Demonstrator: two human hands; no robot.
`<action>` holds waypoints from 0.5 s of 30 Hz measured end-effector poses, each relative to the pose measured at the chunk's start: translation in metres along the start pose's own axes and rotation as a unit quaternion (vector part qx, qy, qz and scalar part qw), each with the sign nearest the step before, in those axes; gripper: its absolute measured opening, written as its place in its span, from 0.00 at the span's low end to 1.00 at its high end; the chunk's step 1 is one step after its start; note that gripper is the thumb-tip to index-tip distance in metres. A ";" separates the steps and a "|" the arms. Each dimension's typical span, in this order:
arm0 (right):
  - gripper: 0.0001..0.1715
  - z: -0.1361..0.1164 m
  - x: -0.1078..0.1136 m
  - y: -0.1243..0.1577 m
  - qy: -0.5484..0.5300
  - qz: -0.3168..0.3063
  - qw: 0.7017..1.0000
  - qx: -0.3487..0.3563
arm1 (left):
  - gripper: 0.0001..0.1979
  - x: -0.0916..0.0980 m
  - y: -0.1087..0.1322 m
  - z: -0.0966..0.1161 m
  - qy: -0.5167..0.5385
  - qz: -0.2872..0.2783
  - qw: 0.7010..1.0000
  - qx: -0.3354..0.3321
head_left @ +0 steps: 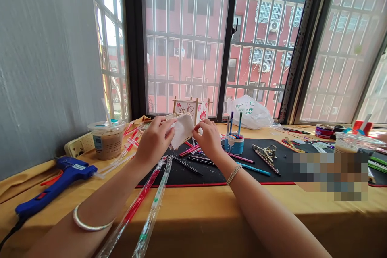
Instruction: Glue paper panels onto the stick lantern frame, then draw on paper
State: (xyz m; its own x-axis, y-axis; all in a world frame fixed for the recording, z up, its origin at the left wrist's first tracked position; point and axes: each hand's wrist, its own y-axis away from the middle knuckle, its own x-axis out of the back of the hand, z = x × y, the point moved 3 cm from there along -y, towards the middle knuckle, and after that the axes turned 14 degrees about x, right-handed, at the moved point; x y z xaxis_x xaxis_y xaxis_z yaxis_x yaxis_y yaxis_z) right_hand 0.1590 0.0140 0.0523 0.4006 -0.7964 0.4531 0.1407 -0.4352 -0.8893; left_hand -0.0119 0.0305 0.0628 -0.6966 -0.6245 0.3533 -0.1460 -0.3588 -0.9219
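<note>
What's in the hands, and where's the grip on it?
A folded white sheet, paper or cloth: the left hand grips its left end, the right hand its right edge.

The left hand [155, 141] and the right hand [208, 139] hold together a folded white sheet [181, 131], maybe paper or cloth, above a black desk mat [211, 178]. Two straws in clear wrappers [130, 213] lie beside the left forearm [99, 205]. On the yellow tablecloth [193, 205], a blue glue gun [57, 185] lies near a plastic cup of milky coffee [106, 143]. A blue pen holder [234, 144] stands just beside the right hand.
</note>
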 end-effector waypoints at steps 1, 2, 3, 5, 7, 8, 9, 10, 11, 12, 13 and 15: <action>0.04 0.000 0.001 -0.001 -0.011 -0.003 1.000 -0.007 | 0.16 0.000 0.000 0.000 -0.001 -0.002 1.000 0.001; 0.03 0.001 0.003 -0.002 -0.022 -0.008 1.000 -0.013 | 0.16 0.000 0.000 0.000 -0.001 -0.003 1.000 0.003; 0.03 0.001 0.004 -0.003 -0.032 -0.013 0.999 -0.018 | 0.16 0.001 0.000 0.000 -0.003 -0.005 1.000 0.006; 0.02 0.002 0.007 -0.004 -0.053 -0.027 0.998 -0.033 | 0.16 0.001 0.000 0.000 -0.008 -0.008 1.000 0.008; 0.03 0.004 0.008 -0.006 -0.071 -0.043 0.995 -0.054 | 0.16 0.002 0.000 0.000 -0.009 -0.008 1.000 0.006; 0.04 0.005 0.008 -0.006 -0.077 -0.051 0.994 -0.063 | 0.15 0.002 0.000 0.000 -0.006 -0.007 1.000 0.003; 0.04 0.005 0.008 -0.007 -0.080 -0.060 0.993 -0.068 | 0.15 0.002 0.000 0.000 -0.002 -0.006 1.000 0.002; 0.05 0.005 0.008 -0.006 -0.076 -0.069 0.992 -0.068 | 0.15 0.003 0.000 0.000 0.002 -0.006 1.000 0.001; 0.05 0.005 0.007 -0.006 -0.068 -0.077 0.993 -0.065 | 0.15 0.002 0.000 0.000 0.005 -0.007 1.000 0.000; 0.05 0.005 0.007 -0.006 -0.053 -0.081 0.994 -0.057 | 0.15 0.002 0.001 0.001 0.006 -0.009 1.000 -0.001; 0.04 0.004 0.006 -0.005 -0.035 -0.082 0.995 -0.047 | 0.15 0.002 0.001 0.001 0.006 -0.010 1.000 -0.003; 0.01 0.003 0.004 -0.003 0.001 -0.072 0.997 -0.025 | 0.17 0.000 0.001 0.001 0.007 -0.013 1.000 -0.009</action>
State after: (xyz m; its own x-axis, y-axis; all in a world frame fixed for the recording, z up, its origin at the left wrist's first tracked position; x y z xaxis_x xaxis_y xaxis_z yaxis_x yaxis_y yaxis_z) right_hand 0.1629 0.0131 0.0569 0.3776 -0.7252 0.5758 0.1513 -0.5652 -0.8110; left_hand -0.0113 0.0289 0.0619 -0.7025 -0.6047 0.3752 -0.1764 -0.3627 -0.9151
